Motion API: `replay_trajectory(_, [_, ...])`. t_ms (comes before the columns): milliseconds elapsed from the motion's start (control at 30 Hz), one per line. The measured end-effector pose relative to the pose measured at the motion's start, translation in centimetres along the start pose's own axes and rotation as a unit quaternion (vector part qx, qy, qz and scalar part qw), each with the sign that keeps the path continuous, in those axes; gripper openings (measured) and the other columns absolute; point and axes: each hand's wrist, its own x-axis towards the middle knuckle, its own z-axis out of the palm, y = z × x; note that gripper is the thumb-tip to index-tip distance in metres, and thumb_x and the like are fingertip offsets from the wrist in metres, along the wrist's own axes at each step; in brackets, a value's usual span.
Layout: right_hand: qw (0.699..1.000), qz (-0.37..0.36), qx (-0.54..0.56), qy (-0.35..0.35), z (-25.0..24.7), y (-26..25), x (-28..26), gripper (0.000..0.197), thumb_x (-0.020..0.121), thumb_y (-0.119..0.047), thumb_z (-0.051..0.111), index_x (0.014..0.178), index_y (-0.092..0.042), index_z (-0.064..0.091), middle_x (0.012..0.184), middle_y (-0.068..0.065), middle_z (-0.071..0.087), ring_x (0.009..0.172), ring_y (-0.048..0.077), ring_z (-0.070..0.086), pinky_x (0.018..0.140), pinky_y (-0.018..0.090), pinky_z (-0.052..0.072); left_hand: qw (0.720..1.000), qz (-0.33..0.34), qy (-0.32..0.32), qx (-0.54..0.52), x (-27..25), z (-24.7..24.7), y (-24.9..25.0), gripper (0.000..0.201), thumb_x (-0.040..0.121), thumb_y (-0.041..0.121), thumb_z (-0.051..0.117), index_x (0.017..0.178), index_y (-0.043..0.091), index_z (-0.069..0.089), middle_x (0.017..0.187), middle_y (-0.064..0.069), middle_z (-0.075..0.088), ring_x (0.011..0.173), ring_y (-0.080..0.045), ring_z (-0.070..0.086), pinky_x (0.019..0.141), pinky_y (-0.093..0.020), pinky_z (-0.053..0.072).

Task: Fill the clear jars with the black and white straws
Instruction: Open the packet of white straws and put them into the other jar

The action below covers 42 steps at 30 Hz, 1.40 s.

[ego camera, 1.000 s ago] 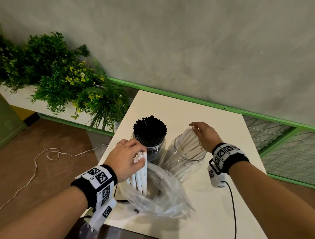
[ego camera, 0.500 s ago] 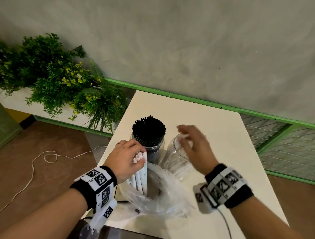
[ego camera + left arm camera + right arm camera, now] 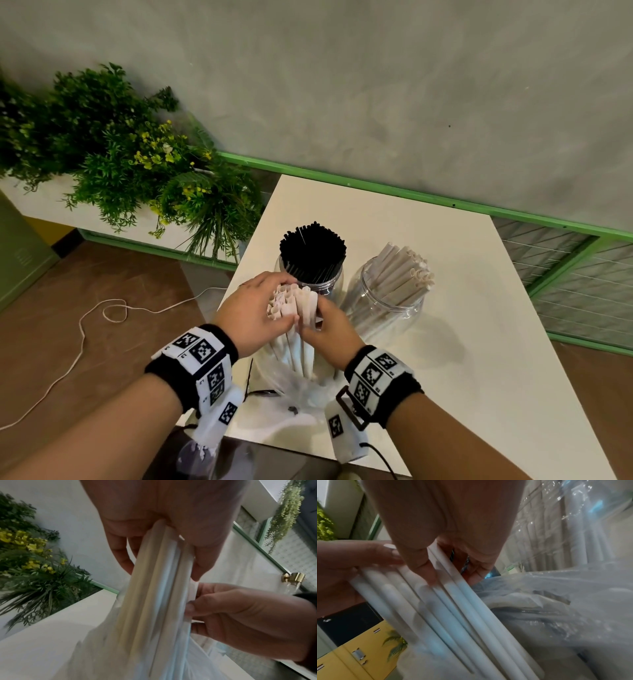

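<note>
Grey plaster wall [image 3: 376, 85] runs behind a white bench [image 3: 462, 308], with a green rail [image 3: 411, 192] along its foot and leafy plants with yellow flowers [image 3: 130, 161] in a white planter off to my left. Brown floor [image 3: 113, 287] lies below, a pale cord [image 3: 102, 315] looping across it. On the bench stand two clear jars side by side: the left jar [image 3: 334, 289] packed with black straws [image 3: 312, 251], the right jar [image 3: 387, 308] holding white straws [image 3: 406, 270] that lean toward the right. Nearer me, a clear plastic bag [image 3: 301, 394] sits on the bench with a bundle of white straws [image 3: 294, 305] rising from it. My left hand [image 3: 253, 315] has its fingers [image 3: 120, 553] curled round the top of that bundle, and my right hand [image 3: 329, 332] pinches a few straws at the bundle's right side, fingers [image 3: 423, 566] closed on them
</note>
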Motion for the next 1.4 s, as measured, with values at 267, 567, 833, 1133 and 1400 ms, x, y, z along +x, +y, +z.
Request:
replay_trajectory(267, [0.999,0.028,0.033,0.008,-0.2,-0.4,-0.2,0.021,0.072,-0.024,0.067,0.090,-0.016,0.058,0.083,0.005,0.062,0.076,0.013,0.056,0.073,0.040,0.049,0.999,0.019,0.039,-0.004,-0.5,0.6,0.0,0.047,0.073,0.059,0.043,0.111,0.034,0.056,0.109,0.019,0.050,0.100,-0.008,0.054,0.080,-0.023,0.037])
replay_trajectory(567, [0.999,0.000,0.019,0.045,-0.6,-0.9,-1.2,0.019,0.084,-0.009,0.065,0.101,-0.015,0.058,0.084,-0.001,0.065,0.076,0.008,0.060,0.068,0.024,0.049,0.999,0.017,0.040,0.017,-0.4,0.9,0.3,0.042,0.076,0.057,0.043,0.108,0.034,0.057,0.108,0.016,0.054,0.095,-0.009,0.056,0.077,-0.024,0.039])
replay_trajectory(833, [0.976,-0.099,-0.020,0.191,-2.3,-1.8,-2.5,0.065,0.091,0.000,0.054,0.132,-0.045,0.029,0.120,-0.015,0.050,0.098,-0.004,0.060,0.084,0.010,0.045,0.999,0.015,0.043,0.024,-0.5,1.1,0.5,0.040,0.077,0.051,0.042,0.108,0.031,0.058,0.107,0.014,0.054,0.095,-0.012,0.057,0.078,-0.026,0.039])
replay_trajectory(1133, [0.972,-0.144,-0.036,0.183,-2.6,-1.8,-1.9,0.058,0.089,0.008,0.048,0.120,-0.040,0.039,0.114,0.006,0.051,0.095,0.007,0.065,0.079,0.012,0.047,0.999,0.009,0.041,0.030,-0.3,1.3,0.7,0.042,0.076,0.051,0.041,0.109,0.030,0.057,0.108,0.013,0.053,0.095,-0.014,0.057,0.078,-0.025,0.037])
replay_trajectory(1400, [0.986,-0.125,-0.091,0.062,-0.5,-1.8,-0.1,0.047,0.083,0.003,0.052,0.122,-0.023,0.047,0.115,-0.001,0.059,0.104,0.009,0.056,0.091,0.019,0.043,0.998,0.010,0.042,-0.033,-0.7,1.3,1.3,0.052,0.071,0.050,0.041,0.113,0.021,0.053,0.110,0.012,0.052,0.102,-0.012,0.055,0.086,-0.025,0.041])
